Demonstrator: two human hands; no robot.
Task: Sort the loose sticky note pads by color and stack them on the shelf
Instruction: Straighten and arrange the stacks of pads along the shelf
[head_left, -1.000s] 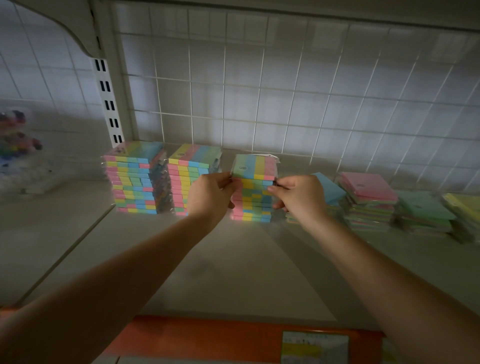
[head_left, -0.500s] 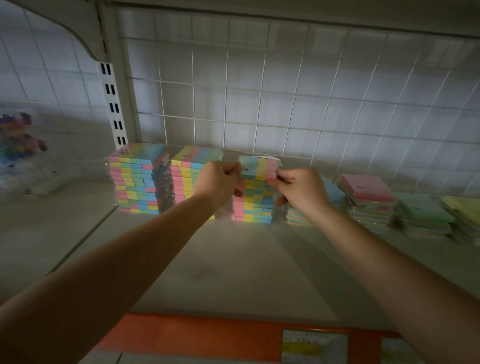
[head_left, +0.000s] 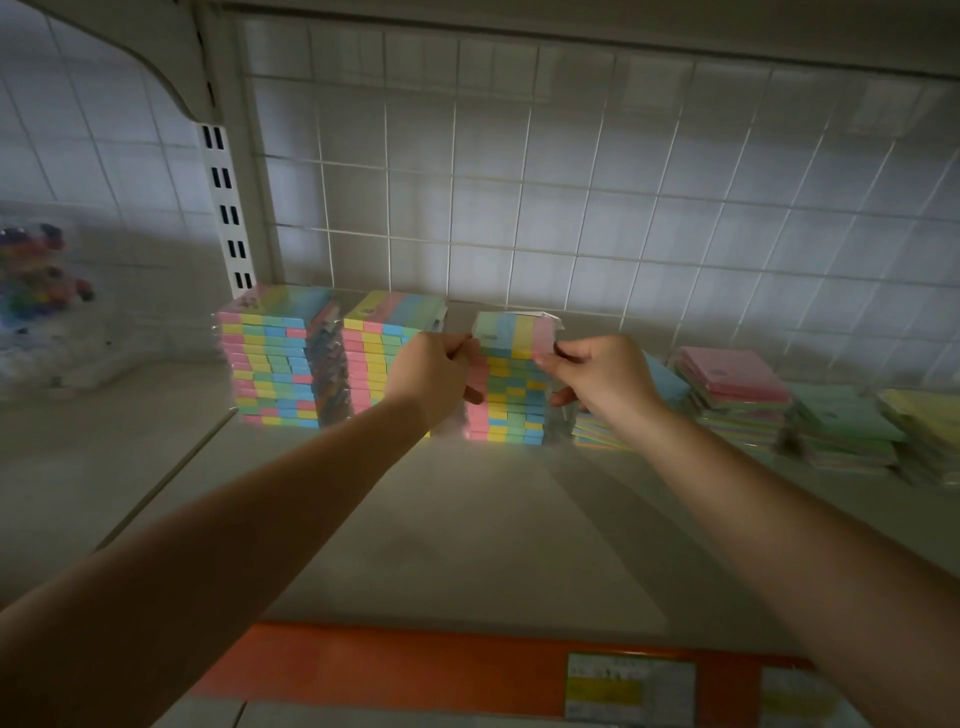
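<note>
Both hands are up at the third multicolor stack (head_left: 506, 400), the one standing on the shelf (head_left: 467, 519) just right of two taller striped stacks (head_left: 275, 358) (head_left: 384, 353). The left hand (head_left: 434, 371) has its fingers curled around the stack's left side near the top, thumb low against the front edge. The right hand (head_left: 597, 374) pinches the top pad (head_left: 514, 332) at its right edge, where the clear wrapper sticks out a little. So both hands are closed on pads, none released.

The top pad looks to sit slightly proud of the pile beneath, so the step in hand seems to be seating and squaring it. To do that well, hold the left side firm as a fence and nudge the pad across with the right until the edges line up. Light pressure only: this is a tall, narrow column of slippery wrapped pads, and a shove from one side could shear it toward the neighbour on the left.

Off to the right lie the loose pads: a blue one (head_left: 665, 379) partly hidden behind the right hand, then low piles topped pink (head_left: 732, 374), green (head_left: 841, 415) and yellow (head_left: 924, 410), still untidy. Let go gently, both sides together, before reaching for those.
</note>
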